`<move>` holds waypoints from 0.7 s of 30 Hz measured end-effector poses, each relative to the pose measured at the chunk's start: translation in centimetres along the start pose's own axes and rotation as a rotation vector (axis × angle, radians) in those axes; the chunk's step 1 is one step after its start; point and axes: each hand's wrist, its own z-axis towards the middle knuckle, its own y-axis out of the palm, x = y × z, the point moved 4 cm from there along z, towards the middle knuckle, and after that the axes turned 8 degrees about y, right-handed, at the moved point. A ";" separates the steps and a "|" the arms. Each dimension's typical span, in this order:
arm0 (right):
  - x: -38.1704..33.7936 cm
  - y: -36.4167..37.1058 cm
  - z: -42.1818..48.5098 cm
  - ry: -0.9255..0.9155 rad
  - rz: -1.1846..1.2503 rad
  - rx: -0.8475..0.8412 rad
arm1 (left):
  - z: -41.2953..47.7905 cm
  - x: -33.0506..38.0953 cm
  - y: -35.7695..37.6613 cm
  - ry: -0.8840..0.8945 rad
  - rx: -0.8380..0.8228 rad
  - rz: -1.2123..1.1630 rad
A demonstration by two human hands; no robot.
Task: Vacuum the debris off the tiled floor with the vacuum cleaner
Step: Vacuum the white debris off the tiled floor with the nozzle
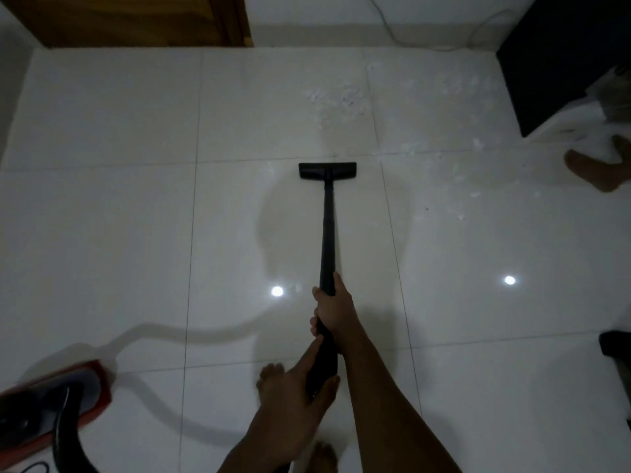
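Across the tiled floor (102, 216), pale debris (336, 99) lies scattered ahead of and to the right of the nozzle (327, 171), well apart from the canister (51, 401) at lower left. Wand (327, 233) runs straight back to the person. Right hand (333, 307) is wrapped closed round the wand; left hand (300, 380) grips it lower down. Risk, as judged: the hose (68, 438) trails beside bare feet, so a long reach could tug the canister or trip the person.
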 end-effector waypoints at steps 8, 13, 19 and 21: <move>-8.0 4.1 4.7 0.000 -0.006 0.008 | 7.7 0.0 -6.7 -0.017 0.026 -0.180; -12.4 5.9 7.1 -0.009 -0.047 0.005 | 11.9 0.0 -9.6 -0.049 0.088 -0.206; -18.2 7.4 11.1 -0.022 -0.065 0.009 | 17.8 1.8 -13.0 -0.056 0.086 -0.240; -20.5 7.9 12.6 -0.018 -0.069 -0.005 | 20.4 2.8 -14.4 -0.064 0.122 -0.225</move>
